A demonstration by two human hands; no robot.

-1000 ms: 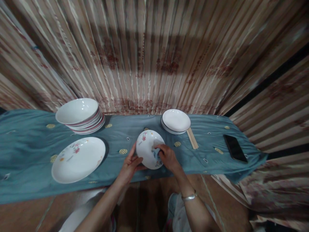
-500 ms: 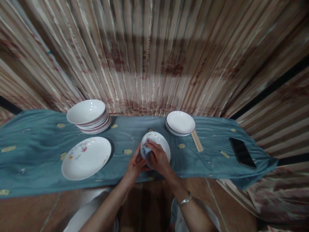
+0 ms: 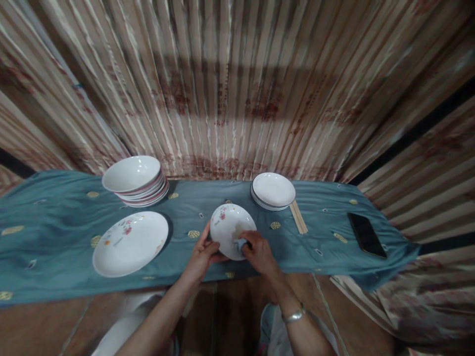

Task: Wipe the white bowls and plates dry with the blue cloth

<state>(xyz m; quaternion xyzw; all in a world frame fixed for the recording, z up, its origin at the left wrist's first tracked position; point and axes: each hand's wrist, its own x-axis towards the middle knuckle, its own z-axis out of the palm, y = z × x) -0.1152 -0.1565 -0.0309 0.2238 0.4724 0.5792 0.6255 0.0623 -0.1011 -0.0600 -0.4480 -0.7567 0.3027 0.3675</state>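
Note:
A small white plate [image 3: 226, 230] with red flowers near its rim is tilted up off the table's front part. My left hand [image 3: 205, 254] grips it by its left lower edge, thumb on the rim and fingers underneath. My right hand [image 3: 259, 251] has its fingers closed on a bluish-grey cloth [image 3: 240, 242], pressed against the plate's lower right inner surface. Part of the cloth is hidden by the fingers. Left of my hands, a large oval white plate [image 3: 135, 247] with flowers lies on the tablecloth.
A stack of bowls and plates [image 3: 135, 173] stands at the back left. Back right are stacked small plates [image 3: 273, 189], with light wooden chopsticks [image 3: 298, 217] beside them. A black phone [image 3: 366, 235] lies at the right end of the blue-green tablecloth [image 3: 202, 193]. A pleated curtain [image 3: 230, 99] hangs behind.
My right hand has slid with the cloth from the plate's left side to its lower right, uncovering the flowers. The left hand keeps hold of the plate. The view has shifted slightly.

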